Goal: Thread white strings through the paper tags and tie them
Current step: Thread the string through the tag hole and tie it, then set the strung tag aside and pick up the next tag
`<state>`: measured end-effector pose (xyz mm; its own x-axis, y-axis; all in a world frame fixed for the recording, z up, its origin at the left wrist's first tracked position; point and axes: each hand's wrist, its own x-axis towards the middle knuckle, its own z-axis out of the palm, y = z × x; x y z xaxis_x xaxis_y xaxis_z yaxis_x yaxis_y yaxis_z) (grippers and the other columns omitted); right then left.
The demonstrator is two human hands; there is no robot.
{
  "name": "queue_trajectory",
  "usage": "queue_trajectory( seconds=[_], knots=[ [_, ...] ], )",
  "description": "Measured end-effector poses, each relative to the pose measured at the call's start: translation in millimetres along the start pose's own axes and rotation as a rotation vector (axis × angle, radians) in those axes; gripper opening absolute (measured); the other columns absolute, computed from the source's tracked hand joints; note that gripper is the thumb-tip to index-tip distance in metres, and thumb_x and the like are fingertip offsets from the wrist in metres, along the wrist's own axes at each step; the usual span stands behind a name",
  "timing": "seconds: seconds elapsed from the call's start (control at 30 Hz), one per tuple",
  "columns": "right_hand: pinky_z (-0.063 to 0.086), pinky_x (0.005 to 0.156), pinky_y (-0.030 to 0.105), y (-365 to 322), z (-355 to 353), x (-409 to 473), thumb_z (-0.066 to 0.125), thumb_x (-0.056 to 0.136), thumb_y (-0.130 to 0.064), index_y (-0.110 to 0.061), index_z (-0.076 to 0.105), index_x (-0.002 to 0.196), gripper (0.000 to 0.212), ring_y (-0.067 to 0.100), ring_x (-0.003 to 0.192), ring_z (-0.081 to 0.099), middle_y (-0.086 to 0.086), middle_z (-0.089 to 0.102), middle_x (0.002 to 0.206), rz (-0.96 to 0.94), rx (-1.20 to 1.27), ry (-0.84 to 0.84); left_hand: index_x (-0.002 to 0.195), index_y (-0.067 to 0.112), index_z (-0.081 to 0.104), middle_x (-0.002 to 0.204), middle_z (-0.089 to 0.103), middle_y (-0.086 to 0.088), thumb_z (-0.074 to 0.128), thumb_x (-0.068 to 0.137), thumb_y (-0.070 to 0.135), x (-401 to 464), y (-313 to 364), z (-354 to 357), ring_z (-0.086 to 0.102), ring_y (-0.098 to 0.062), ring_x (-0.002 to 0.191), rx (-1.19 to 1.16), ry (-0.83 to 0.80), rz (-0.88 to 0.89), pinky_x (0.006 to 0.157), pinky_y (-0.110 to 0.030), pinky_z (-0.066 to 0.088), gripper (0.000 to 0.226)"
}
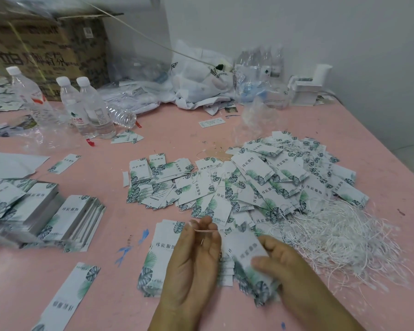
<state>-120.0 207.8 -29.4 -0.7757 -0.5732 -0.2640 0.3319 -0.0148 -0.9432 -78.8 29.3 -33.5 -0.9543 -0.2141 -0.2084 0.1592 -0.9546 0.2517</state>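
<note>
White paper tags with green leaf prints lie everywhere on the pink table (225, 134). My left hand (194, 261) hovers over a small stack of tags (157, 254) near the front; a thin metal threading needle (206, 231) is pinched across its fingertips. My right hand (289, 266) grips a short bundle of tags (245, 256), thumb on top, tilted toward the left hand. A loose tangle of white strings (337, 237) lies just right of my hands. A big heap of tags with strings in them (268, 182) spreads behind.
Neat tag stacks (53, 216) stand at the left, and a single tag (69, 297) lies at the front left. Water bottles (89, 108), a cardboard box (48, 53), plastic bags (196, 80) and a white holder (308, 87) line the back.
</note>
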Motion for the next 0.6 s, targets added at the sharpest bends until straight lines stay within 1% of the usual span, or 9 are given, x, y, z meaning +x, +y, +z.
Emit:
queue_trajectory(
  seconds=[0.07,0.13,0.2,0.27,0.33,0.43,0.47,0.53,0.6],
  knots=[
    [0.056,0.066,0.041,-2.3,-9.1,2.1,0.072,0.073,-0.017,-0.019,0.073,0.096,0.023,0.03,0.08,0.07,0.02,0.072,0.1,-0.04,0.143,0.094,0.08,0.008,0.068,0.09,0.071,-0.013,0.07,0.079,0.014,-2.6,-8.9,1.5,0.069,-0.015,0.075,0.257,0.089,0.114,0.065,-0.025,0.06,0.007],
    [0.057,0.064,0.038,-4.1,-12.5,4.3,0.065,0.077,-0.01,-0.018,0.073,0.098,0.024,0.029,0.083,0.072,0.02,0.072,0.102,-0.087,0.208,0.14,0.079,0.013,0.069,0.079,0.069,-0.013,0.067,0.08,0.021,-8.6,-16.2,-0.7,0.064,-0.012,0.066,0.67,0.114,0.233,0.06,-0.02,0.054,0.008],
    [0.058,0.066,0.036,-6.4,-9.7,4.9,0.066,0.08,-0.011,-0.02,0.072,0.104,0.026,0.031,0.088,0.072,0.019,0.072,0.105,-0.126,0.191,0.144,0.081,0.02,0.069,0.073,0.067,-0.012,0.073,0.085,0.025,-14.0,-21.6,-6.4,0.06,-0.013,0.064,1.037,0.033,0.349,0.059,-0.02,0.05,0.007],
    [0.057,0.065,0.036,-11.5,-8.0,6.5,0.066,0.083,-0.015,-0.023,0.07,0.106,0.025,0.032,0.089,0.072,0.015,0.073,0.105,-0.153,0.095,0.177,0.084,0.028,0.068,0.074,0.066,-0.01,0.068,0.088,0.022,-16.6,-24.7,-10.1,0.06,-0.015,0.064,1.226,-0.027,0.418,0.06,-0.025,0.051,0.007],
    [0.057,0.062,0.033,-23.2,-11.8,14.8,0.061,0.091,-0.013,-0.028,0.07,0.105,0.023,0.026,0.086,0.074,0.006,0.075,0.103,-0.184,-0.062,0.284,0.087,0.035,0.066,0.076,0.067,-0.001,0.063,0.092,0.015,-16.7,-25.9,-12.9,0.063,-0.015,0.065,1.346,-0.032,0.454,0.061,-0.031,0.054,0.021],
    [0.05,0.052,0.01,-53.5,-25.8,42.3,0.06,0.093,-0.011,-0.035,0.065,0.099,0.024,-0.001,0.074,0.07,-0.017,0.074,0.091,-0.284,-0.317,0.483,0.089,0.036,0.066,0.075,0.066,0.0,0.06,0.094,0.008,-16.9,-27.3,-14.5,0.062,-0.016,0.063,1.343,0.002,0.425,0.056,-0.037,0.053,0.029],
    [0.047,0.05,0.006,-64.4,-31.2,54.5,0.06,0.093,-0.011,-0.034,0.062,0.102,0.025,-0.01,0.072,0.067,-0.021,0.072,0.086,-0.317,-0.378,0.526,0.089,0.036,0.066,0.075,0.066,-0.001,0.06,0.094,0.008,-17.4,-27.9,-15.0,0.061,-0.016,0.062,1.348,0.003,0.422,0.055,-0.037,0.052,0.029],
    [0.046,0.053,0.004,-82.6,-42.1,83.4,0.061,0.093,-0.01,-0.024,0.062,0.118,0.028,-0.015,0.071,0.063,-0.02,0.068,0.094,-0.354,-0.482,0.582,0.089,0.035,0.065,0.075,0.065,0.0,0.059,0.092,0.013,-17.1,-28.6,-15.7,0.062,-0.018,0.063,1.383,0.005,0.435,0.056,-0.041,0.053,0.023],
    [0.053,0.067,0.013,-91.8,-52.3,112.9,0.06,0.094,-0.009,-0.012,0.06,0.126,0.033,-0.005,0.084,0.065,-0.004,0.068,0.113,-0.333,-0.58,0.626,0.089,0.034,0.065,0.074,0.064,0.001,0.058,0.087,0.022,-17.2,-28.8,-16.4,0.062,-0.023,0.065,1.385,0.016,0.43,0.058,-0.045,0.053,0.015]
  ],
)
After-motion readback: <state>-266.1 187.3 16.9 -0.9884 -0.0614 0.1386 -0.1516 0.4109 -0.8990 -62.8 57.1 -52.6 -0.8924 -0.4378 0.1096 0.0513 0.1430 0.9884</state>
